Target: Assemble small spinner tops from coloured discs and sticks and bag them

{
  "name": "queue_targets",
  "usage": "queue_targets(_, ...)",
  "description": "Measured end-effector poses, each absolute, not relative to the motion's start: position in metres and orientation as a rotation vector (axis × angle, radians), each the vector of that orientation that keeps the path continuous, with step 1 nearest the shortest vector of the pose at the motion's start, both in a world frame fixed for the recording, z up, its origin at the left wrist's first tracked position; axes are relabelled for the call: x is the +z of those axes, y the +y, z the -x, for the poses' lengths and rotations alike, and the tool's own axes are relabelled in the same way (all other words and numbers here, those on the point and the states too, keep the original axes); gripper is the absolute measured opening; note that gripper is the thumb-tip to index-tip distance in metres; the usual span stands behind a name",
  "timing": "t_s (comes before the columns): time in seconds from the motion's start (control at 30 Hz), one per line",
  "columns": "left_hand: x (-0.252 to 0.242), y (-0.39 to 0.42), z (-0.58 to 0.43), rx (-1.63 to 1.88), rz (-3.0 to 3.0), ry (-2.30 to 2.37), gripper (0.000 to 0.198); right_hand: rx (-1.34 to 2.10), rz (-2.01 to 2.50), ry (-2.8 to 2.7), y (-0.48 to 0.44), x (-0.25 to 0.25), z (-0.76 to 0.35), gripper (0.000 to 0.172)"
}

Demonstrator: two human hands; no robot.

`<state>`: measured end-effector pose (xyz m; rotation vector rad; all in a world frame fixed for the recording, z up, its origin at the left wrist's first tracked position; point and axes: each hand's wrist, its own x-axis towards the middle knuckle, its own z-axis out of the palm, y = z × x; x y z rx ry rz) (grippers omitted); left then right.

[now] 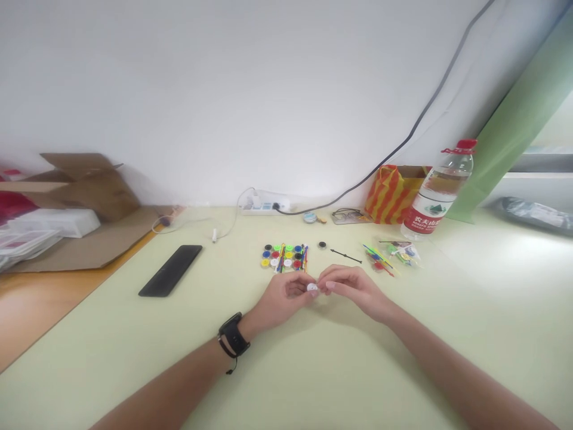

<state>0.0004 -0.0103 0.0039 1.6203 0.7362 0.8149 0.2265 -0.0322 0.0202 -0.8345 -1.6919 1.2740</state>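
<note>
My left hand, with a black watch on its wrist, and my right hand meet over the pale green table. Together their fingertips pinch a small white round piece. Just beyond them lies a cluster of small coloured round pieces and coloured sticks. A lone black round piece and a thin black stick lie to the right of the cluster. Further right sits a clear bag with more coloured sticks.
A black phone lies left of my hands. At the back stand a water bottle, an orange-yellow striped bag, glasses and a white power strip with cables. Cardboard and plastic boxes sit far left.
</note>
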Motion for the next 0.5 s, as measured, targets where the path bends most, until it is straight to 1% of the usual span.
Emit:
queue_targets(0.1,0.004,-0.01,-0.001,0.817,-1.627,0.747,0.03,1.271,0.804,-1.701,-0.033,0.021,-0.225,0.021)
queue_targets(0.27,0.007,-0.011,-0.002,0.819,-1.658,0.715,0.027,1.233,0.846,-1.697,-0.034,0.018,-0.219,0.025)
queue_targets(0.5,0.007,-0.011,0.0,0.886,-1.692,0.771,0.027,1.196,0.955,-1.551,-0.03,0.005,-0.218,0.024)
